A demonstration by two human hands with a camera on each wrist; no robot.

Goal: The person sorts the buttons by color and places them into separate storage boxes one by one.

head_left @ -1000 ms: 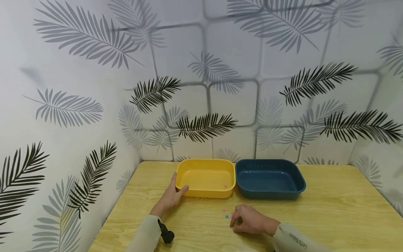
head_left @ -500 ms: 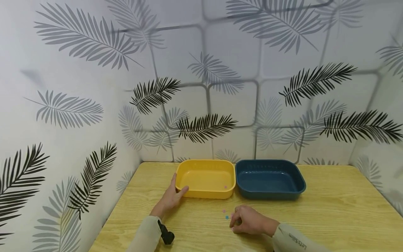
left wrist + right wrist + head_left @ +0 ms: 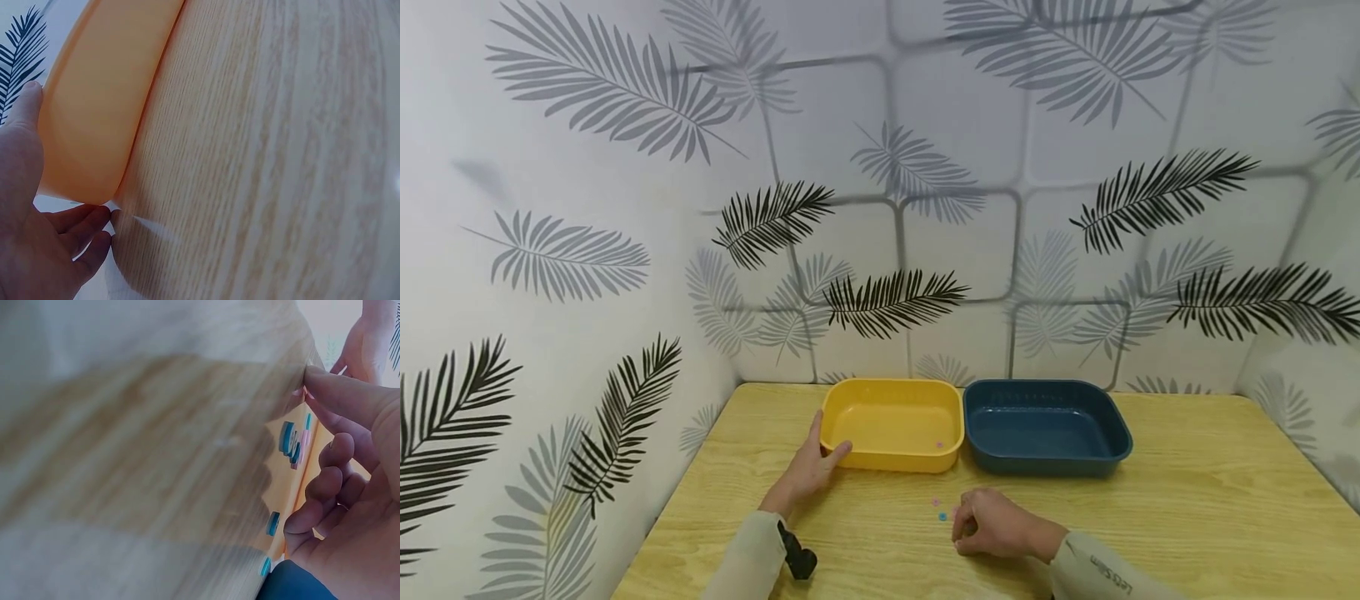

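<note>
My left hand holds the front left corner of a yellow plastic basin; in the left wrist view the thumb lies at its rim and the bent fingers touch its end wall. On the table in front of the basins, my right hand has thumb and index finger brought together. Between their tips in the right wrist view a bit of a small pink button shows, mostly hidden. Near that hand lie a blue button and a pink button. Another pink button is inside the yellow basin.
A dark blue basin stands against the yellow one's right side. Several teal buttons lie beside the right fingers in the right wrist view. The wood-grain table meets a leaf-patterned wall at the back.
The pink button at the right fingertips, visible in the head view before, is now covered there by the fingers. Both hands and both basins stay nearly still.
</note>
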